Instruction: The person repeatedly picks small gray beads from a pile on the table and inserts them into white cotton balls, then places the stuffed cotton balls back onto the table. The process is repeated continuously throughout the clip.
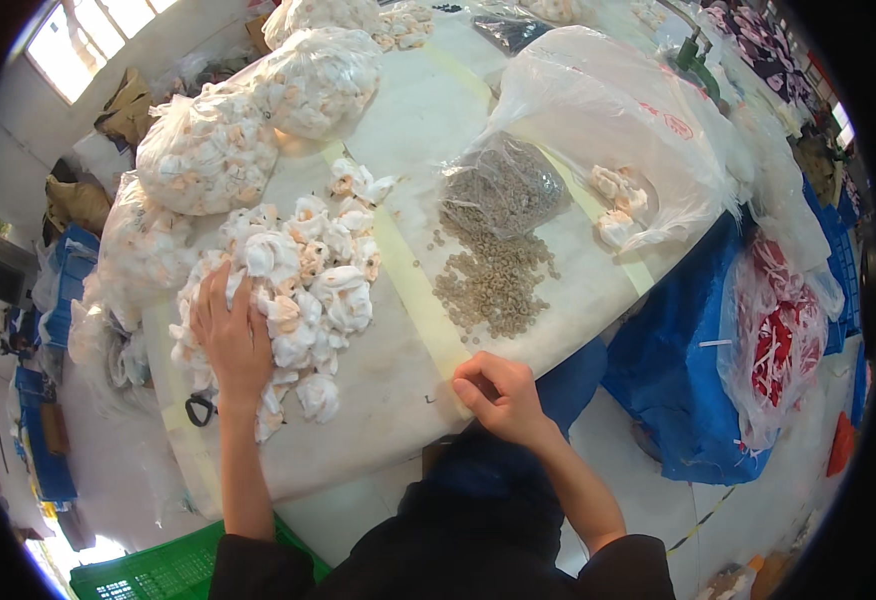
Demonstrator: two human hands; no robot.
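My left hand (230, 335) lies on a pile of soft white and peach fabric pieces (298, 285), its fingers stretched over them. By the table's front edge, my right hand (503, 395) is closed, thumb against curled fingers. Whatever it holds, if anything, is hidden. Beyond that hand, many small grey-brown rings or beads (493, 290) are spread on the table, spilling from a clear plastic bag (508, 185) full of them. A black loop-shaped object (199, 410) rests close to my left wrist.
Stuffed clear bags (208, 150) of similar pieces line the table's left side. A large translucent bag (598, 100) covers the far right, with a few pieces at its mouth. Blue sacking (673, 370) hangs off the right edge; a green crate (178, 570) stands below at left.
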